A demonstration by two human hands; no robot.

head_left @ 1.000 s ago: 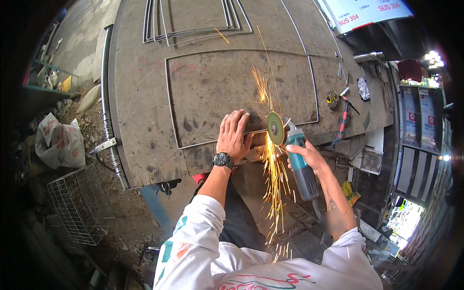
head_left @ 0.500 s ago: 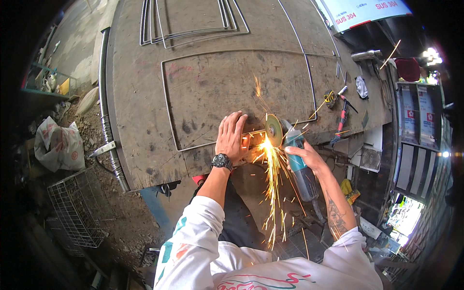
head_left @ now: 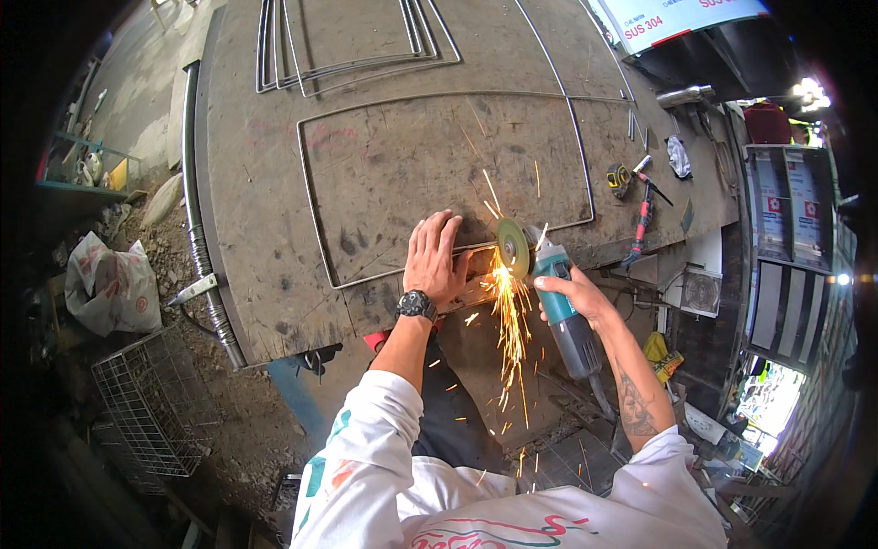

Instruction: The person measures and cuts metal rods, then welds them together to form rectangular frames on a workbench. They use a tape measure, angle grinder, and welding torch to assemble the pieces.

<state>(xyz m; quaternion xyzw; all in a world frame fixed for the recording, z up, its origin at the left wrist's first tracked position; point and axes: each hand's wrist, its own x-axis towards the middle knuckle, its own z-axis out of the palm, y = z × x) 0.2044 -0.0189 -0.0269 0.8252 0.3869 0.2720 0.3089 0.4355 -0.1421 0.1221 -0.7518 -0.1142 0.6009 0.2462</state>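
My right hand (head_left: 573, 297) is wrapped round a teal and black angle grinder (head_left: 578, 348). The grinder's thin disc (head_left: 512, 249) stands upright against the near side of a bent metal rod frame (head_left: 338, 287), at the table's front edge. Orange sparks (head_left: 514, 320) stream from the contact down toward me, and a few fly up over the table. My left hand (head_left: 433, 265), with a black watch at the wrist, lies flat over the same rod just left of the disc. Its fingers are stretched out and press down. The exact contact point is partly hidden by glare.
More bent rod frames (head_left: 366, 69) lie at the table's (head_left: 256, 229) far side. To the right are a yellow tape measure (head_left: 619, 180), a red-handled tool (head_left: 644, 220) and a crumpled silvery piece (head_left: 678, 157). A steel pipe (head_left: 195, 183) runs along the left edge. A wire cage (head_left: 146, 403) stands below left.
The disc still throws sparks at the rod, with the stream now thinner and shorter. Both hands hold nearly the same places; the view has shifted slightly.
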